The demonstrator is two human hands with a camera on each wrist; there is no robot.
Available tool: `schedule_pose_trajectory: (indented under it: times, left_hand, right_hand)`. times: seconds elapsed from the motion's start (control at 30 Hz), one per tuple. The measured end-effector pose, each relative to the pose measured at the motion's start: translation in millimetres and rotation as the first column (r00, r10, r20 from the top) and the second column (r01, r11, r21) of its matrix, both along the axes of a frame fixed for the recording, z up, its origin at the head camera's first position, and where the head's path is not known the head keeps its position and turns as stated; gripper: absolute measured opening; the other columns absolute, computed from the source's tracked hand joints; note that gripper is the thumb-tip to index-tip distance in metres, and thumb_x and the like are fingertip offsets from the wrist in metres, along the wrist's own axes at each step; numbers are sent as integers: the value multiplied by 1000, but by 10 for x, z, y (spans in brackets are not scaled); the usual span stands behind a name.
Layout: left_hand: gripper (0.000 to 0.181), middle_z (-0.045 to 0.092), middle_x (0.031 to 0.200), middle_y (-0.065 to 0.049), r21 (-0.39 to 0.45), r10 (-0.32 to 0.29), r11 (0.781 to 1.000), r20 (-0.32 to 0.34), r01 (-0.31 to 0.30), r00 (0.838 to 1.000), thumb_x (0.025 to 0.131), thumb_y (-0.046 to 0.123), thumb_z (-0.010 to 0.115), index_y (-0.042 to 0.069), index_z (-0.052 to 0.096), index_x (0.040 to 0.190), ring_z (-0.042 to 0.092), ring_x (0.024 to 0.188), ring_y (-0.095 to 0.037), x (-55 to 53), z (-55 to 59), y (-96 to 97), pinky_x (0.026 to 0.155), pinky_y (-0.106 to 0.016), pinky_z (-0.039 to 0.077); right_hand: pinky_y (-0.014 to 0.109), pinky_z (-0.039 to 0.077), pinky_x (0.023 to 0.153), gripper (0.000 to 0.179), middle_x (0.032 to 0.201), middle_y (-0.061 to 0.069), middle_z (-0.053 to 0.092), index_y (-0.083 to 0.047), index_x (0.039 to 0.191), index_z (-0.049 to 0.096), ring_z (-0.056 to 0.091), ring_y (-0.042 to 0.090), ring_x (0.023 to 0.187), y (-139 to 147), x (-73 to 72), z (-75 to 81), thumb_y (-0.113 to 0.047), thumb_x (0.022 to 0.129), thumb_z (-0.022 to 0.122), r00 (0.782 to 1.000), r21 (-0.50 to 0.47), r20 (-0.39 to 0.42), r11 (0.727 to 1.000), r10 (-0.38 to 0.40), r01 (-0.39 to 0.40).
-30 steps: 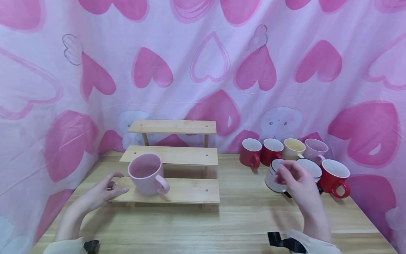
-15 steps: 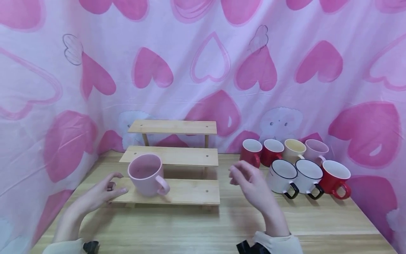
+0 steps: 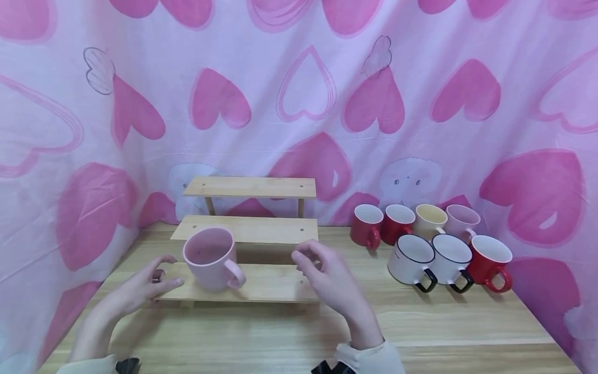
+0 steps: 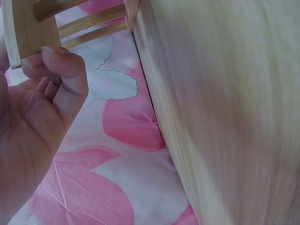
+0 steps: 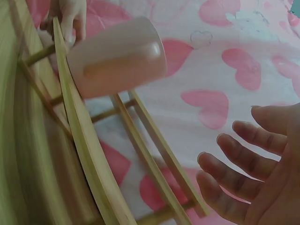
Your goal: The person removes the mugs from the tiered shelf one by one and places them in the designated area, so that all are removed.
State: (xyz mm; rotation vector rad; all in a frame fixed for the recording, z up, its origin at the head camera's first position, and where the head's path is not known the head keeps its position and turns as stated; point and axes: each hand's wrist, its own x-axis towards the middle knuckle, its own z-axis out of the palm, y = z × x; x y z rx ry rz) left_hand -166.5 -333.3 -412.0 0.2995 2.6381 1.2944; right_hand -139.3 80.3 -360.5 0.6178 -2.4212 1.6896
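Observation:
A three-tier wooden shelf (image 3: 275, 283) stands left of centre on the table. My left hand (image 3: 145, 288) holds the left end of its lowest board; the left wrist view shows the fingertips (image 4: 65, 61) curled under the board end (image 4: 35, 35). One pink mug (image 3: 210, 259) stands upright toward the left of that lowest board, its handle turned right and toward me. Over the right end of the same board hovers my right hand (image 3: 329, 278), holding nothing. Its fingers (image 5: 239, 159) are spread and loosely bent in the right wrist view, apart from the mug.
At the right stand several mugs in two rows: red mugs (image 3: 366, 228), a cream mug (image 3: 429, 223) and another pink mug (image 3: 460, 221) behind, white mugs with black handles (image 3: 411, 262) and a red mug (image 3: 488, 262) in front. A heart-patterned cloth (image 3: 303, 104) hangs around the table.
My right hand has swept left from above the white mugs to the shelf's right end. The left hand stays at the board's left end and the pink mug keeps its place.

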Motion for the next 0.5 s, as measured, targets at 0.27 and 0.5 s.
schedule_pose_trajectory:
  times: [0.27,0.5]
  left_hand:
    - [60,48,79,-7,15,13,1000,26,-14,1000,96,27,65,3,30,138,47,63,-13,21,28,24,53,-33,47]
    - [62,48,81,-7,19,25,999,46,-26,999,95,27,65,3,29,140,47,66,-14,18,18,24,54,-35,49]
  right_hand:
    - [34,53,77,19,93,1,65,-10,106,66,64,23,87,-269,-78,-94,-26,99,60,996,-58,37,995,81,-79]
    - [32,54,69,20,98,-1,66,-13,106,66,66,22,84,-477,-111,-222,-30,99,59,991,-10,73,994,111,-110]
